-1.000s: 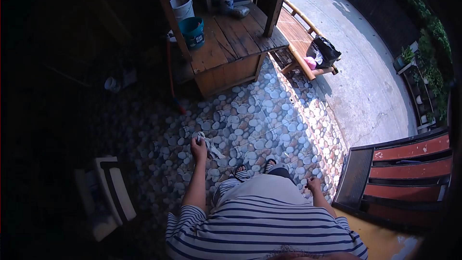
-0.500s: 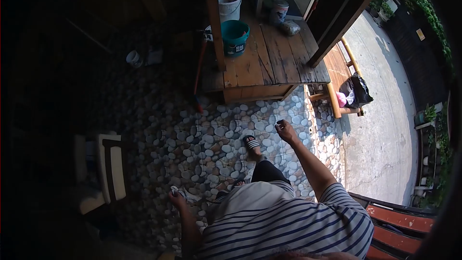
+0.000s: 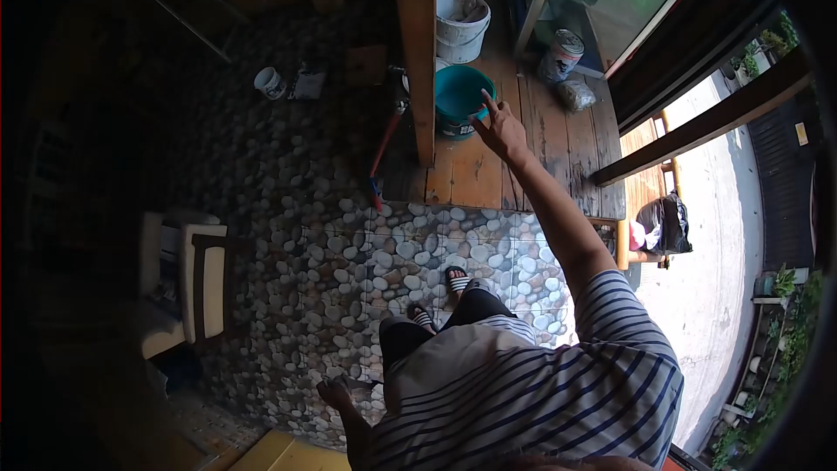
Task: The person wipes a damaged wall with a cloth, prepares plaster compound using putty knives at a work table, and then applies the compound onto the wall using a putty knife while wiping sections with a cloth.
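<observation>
My right hand point(image 3: 500, 129) is stretched forward at the near right rim of a teal bucket point(image 3: 454, 129), index finger and thumb apart. I see nothing held in it; whether the fingers touch the rim I cannot tell. The bucket stands on a wooden platform point(image 3: 558, 141), beside a post point(image 3: 413, 52). Low on the left, my left hand point(image 3: 333, 392) hangs above the pebble-patterned floor. Its fingers are dim and partly hidden, so what they hold, if anything, is unclear.
Behind the teal bucket stands a white bucket point(image 3: 462, 39). A paint can point(image 3: 563, 54) and a wrapped lump point(image 3: 576, 96) sit to the right. A red-handled tool point(image 3: 386, 144) leans by the post. A cream chair point(image 3: 207, 283) stands left, a black bag point(image 3: 675, 222) right.
I have stepped closer to the platform. My right hand has moved forward and up to the teal bucket, its fingers spreading. The whitish cloth-like thing at my left hand no longer shows clearly.
</observation>
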Demonstrator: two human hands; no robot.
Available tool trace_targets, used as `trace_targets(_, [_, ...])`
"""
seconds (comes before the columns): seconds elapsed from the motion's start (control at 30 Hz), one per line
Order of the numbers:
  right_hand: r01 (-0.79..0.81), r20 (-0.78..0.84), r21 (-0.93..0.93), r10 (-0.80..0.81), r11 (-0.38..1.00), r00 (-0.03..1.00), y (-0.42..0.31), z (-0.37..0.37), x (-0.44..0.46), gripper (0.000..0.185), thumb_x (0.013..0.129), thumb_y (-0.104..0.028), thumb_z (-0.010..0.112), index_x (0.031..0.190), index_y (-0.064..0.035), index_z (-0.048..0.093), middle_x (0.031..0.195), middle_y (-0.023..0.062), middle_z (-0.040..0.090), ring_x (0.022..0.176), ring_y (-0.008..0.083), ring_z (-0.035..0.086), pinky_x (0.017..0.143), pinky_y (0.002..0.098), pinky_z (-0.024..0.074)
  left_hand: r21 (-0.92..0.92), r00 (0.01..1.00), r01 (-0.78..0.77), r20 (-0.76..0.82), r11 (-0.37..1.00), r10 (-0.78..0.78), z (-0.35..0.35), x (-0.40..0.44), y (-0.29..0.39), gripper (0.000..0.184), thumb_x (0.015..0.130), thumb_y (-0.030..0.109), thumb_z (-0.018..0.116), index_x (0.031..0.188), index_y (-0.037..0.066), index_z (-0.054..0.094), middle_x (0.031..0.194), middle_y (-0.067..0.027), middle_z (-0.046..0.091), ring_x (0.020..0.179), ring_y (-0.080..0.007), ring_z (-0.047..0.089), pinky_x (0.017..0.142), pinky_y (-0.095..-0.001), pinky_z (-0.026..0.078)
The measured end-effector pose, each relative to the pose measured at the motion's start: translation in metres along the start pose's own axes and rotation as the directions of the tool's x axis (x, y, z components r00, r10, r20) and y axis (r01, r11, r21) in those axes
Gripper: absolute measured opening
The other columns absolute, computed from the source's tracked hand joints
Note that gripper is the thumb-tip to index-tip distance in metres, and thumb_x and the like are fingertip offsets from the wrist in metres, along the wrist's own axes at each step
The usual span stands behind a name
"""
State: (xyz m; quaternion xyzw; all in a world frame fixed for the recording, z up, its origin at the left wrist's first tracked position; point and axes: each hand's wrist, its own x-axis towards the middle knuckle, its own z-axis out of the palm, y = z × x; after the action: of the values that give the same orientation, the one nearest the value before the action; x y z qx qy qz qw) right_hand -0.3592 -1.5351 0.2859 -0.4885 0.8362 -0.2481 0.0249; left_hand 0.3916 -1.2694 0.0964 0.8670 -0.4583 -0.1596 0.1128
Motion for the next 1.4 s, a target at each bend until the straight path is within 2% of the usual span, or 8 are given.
trace_targets(0.23, [0.058,-0.008,-0.061,-0.058,0.996,0.998,0.029,0.037,0.053,0.028,0.099,-0.029,0.052,0.097,-0.0073,0.070,0.097,0.0269,0.070,0.089,0.0444,0.069,0.076,0.0528,0.0568,0.153,0.991,-0.119,0.078,0.981,0.108,0.010,0.009,-0.013,0.035,0.097,0.025,0.061,0.106,-0.009,0.062,0.103,-0.0280,0.064,0.101,-0.0482,0.061,0.088,-0.0544,0.048])
trace_targets(0.57, [0.094,-0.317,0.059,-0.071,0.994,0.946,-0.002,-0.016,0.047,0.017,0.093,-0.015,0.059,0.101,-0.0048,0.070,0.099,0.0230,0.069,0.095,0.0438,0.065,0.085,0.0505,0.0536,0.116,0.967,-0.254,0.055,0.960,0.249,0.046,0.115,-0.015,0.029,0.091,0.019,0.065,0.106,-0.005,0.065,0.105,-0.0226,0.064,0.101,-0.0441,0.061,0.090,-0.0503,0.049])
trace_targets(0.73, [0.067,-0.451,-0.033,-0.075,0.997,0.889,0.014,-0.032,0.029,0.021,0.094,-0.012,0.065,0.112,-0.0041,0.072,0.099,0.0168,0.073,0.090,0.0336,0.070,0.081,0.0411,0.0567,-0.123,0.998,-0.032,0.054,0.992,0.038,0.044,0.139,0.022,0.031,0.094,0.016,0.060,0.116,-0.006,0.062,0.113,-0.0246,0.065,0.108,-0.0434,0.062,0.096,-0.0488,0.048])
trace_targets(1.13, [-0.307,-0.194,0.375,0.398,0.875,0.896,0.028,0.021,0.040,0.028,0.091,-0.022,0.069,0.113,-0.0053,0.074,0.104,0.0188,0.073,0.097,0.0340,0.071,0.086,0.0410,0.0555,-0.040,0.993,-0.017,0.119,0.999,0.022,0.056,0.186,0.024,0.027,0.095,0.017,0.061,0.108,-0.007,0.061,0.104,-0.0244,0.063,0.105,-0.0445,0.061,0.093,-0.0494,0.049])
trace_targets(1.23, [-0.301,-0.215,0.331,0.382,0.894,0.899,0.023,0.038,0.037,0.026,0.091,-0.026,0.069,0.103,-0.0028,0.074,0.096,0.0208,0.072,0.092,0.0371,0.071,0.083,0.0438,0.0557,0.003,0.986,-0.143,0.087,0.990,0.143,0.058,0.190,0.016,0.030,0.096,0.020,0.059,0.107,-0.008,0.062,0.102,-0.0254,0.064,0.101,-0.0460,0.062,0.090,-0.0511,0.050])
trace_targets(1.3, [-0.174,-0.598,-0.218,0.009,0.960,0.802,0.021,0.048,0.024,0.027,0.092,-0.025,0.073,0.095,0.0012,0.068,0.085,0.0216,0.071,0.073,0.0340,0.071,0.067,0.0443,0.0571,-0.138,0.997,-0.068,-0.037,0.988,0.063,0.059,0.187,0.013,0.032,0.097,0.023,0.058,0.103,-0.008,0.062,0.100,-0.0266,0.064,0.097,-0.0473,0.062,0.088,-0.0527,0.050])
trace_targets(1.33, [-0.182,-0.491,-0.206,0.059,0.961,0.869,0.007,0.040,0.011,0.032,0.095,-0.029,0.066,0.081,-0.0001,0.063,0.081,0.0230,0.068,0.073,0.0406,0.069,0.068,0.0491,0.0565,-0.136,0.998,-0.060,-0.037,0.989,0.055,0.058,0.185,0.006,0.032,0.097,0.023,0.058,0.103,-0.008,0.062,0.100,-0.0266,0.064,0.097,-0.0473,0.062,0.088,-0.0527,0.050])
trace_targets(1.4, [0.363,0.395,-0.635,-0.117,0.682,0.911,-0.015,0.023,-0.029,0.037,0.099,-0.030,0.058,0.078,0.0002,0.066,0.079,0.0204,0.070,0.073,0.0399,0.070,0.070,0.0492,0.0570,0.060,0.979,-0.202,0.006,0.977,0.202,0.053,0.176,-0.002,0.032,0.097,0.024,0.058,0.102,-0.008,0.063,0.100,-0.0269,0.063,0.095,-0.0477,0.060,0.086,-0.0540,0.049])
